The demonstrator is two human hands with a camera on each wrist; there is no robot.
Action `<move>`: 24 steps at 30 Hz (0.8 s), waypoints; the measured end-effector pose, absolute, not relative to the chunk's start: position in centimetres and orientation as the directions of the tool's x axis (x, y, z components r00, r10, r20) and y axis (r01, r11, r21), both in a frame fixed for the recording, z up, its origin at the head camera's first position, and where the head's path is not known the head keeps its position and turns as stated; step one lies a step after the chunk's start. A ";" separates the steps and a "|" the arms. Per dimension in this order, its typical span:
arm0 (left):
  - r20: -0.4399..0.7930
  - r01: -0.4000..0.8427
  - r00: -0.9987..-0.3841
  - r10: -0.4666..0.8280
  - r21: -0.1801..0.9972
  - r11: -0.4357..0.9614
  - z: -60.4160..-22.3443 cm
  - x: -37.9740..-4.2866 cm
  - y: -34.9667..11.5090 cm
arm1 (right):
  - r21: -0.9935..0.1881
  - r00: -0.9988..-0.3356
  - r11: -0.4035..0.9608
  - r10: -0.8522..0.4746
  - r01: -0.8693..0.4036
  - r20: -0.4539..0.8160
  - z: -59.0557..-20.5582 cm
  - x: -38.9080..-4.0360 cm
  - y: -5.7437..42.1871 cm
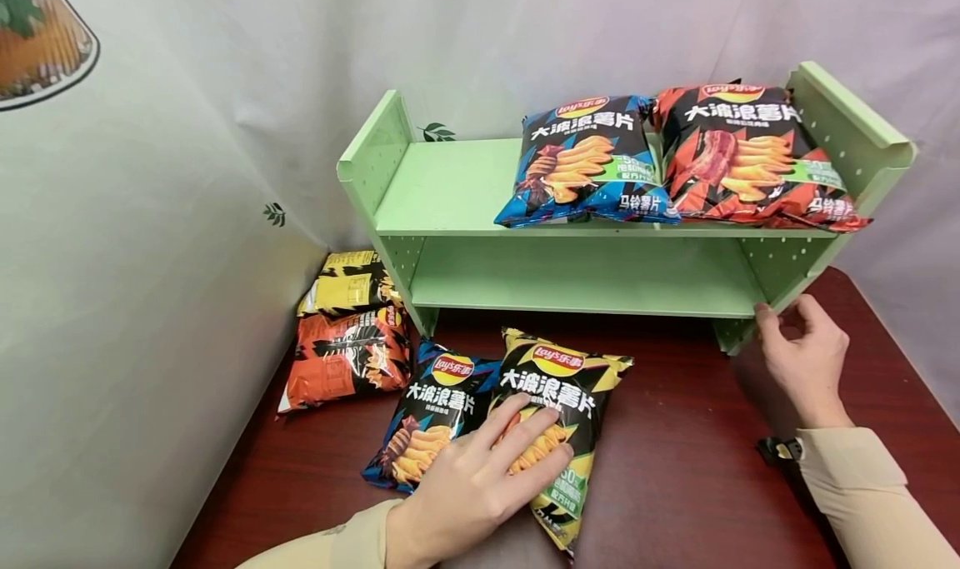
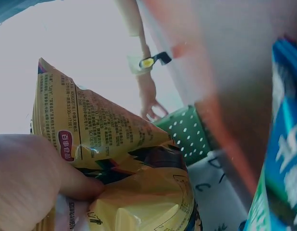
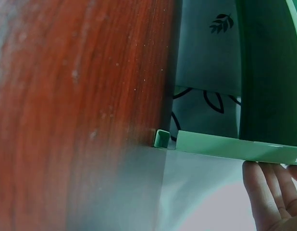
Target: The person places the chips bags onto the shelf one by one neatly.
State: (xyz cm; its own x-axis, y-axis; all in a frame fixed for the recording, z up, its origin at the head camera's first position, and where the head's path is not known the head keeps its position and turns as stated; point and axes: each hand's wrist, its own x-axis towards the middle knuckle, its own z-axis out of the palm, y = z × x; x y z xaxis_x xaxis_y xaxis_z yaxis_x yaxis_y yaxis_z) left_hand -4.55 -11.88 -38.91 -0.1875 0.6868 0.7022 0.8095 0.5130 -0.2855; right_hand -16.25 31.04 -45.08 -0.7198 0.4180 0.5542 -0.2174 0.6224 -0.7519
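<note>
My left hand (image 1: 480, 477) holds a yellow-and-black chip bag (image 1: 558, 369), its fingers spread over the printed front. The left wrist view shows the thumb pressing the yellow back (image 2: 139, 202) of that bag. Beside it, a blue chip bag (image 1: 442, 394) lies face up on the table, partly covered by the hand. My right hand (image 1: 806, 356) is at the lower right side of a green two-tier shelf (image 1: 585, 269). In the right wrist view its fingertips (image 3: 252, 171) touch the outer face of the side panel (image 3: 216, 144).
On the upper tier, a blue chip bag (image 1: 588, 161) and a red one (image 1: 750, 157) lean side by side at the right. Left of the shelf, a red-orange bag (image 1: 348, 356) and a yellow bag (image 1: 348, 282) lie by the white curtain (image 1: 187, 261). The table (image 1: 675, 469) is dark red wood.
</note>
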 end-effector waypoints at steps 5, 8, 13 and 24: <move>0.732 0.782 -0.164 0.662 -0.312 0.539 -37.5 -4.8 -12.7 | -0.751 -0.721 0.624 0.416 -0.217 0.554 -45.0 -16.3 31.0; 0.741 0.774 -0.166 0.650 -0.311 0.552 -36.7 -4.9 -13.3 | -0.750 -0.720 0.626 0.418 -0.214 0.554 -45.0 -16.3 31.0; 0.742 0.771 -0.209 0.637 -0.275 0.574 -35.2 -4.5 -14.1 | -0.748 -0.720 0.628 0.416 -0.215 0.556 -45.0 -16.3 31.0; 0.773 0.757 -0.154 0.616 -0.308 0.576 -31.1 -4.0 -15.9 | -0.752 -0.718 0.625 0.423 -0.210 0.553 -45.0 -16.2 31.0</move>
State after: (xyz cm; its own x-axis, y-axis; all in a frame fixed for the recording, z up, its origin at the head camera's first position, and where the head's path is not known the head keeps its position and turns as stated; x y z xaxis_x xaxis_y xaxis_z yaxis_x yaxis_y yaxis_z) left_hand -4.04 -15.95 -31.08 -0.1539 0.6158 0.7727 0.7568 0.5762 -0.3085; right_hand -16.21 31.02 -45.04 -0.7183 0.4228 0.5525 -0.2100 0.6254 -0.7515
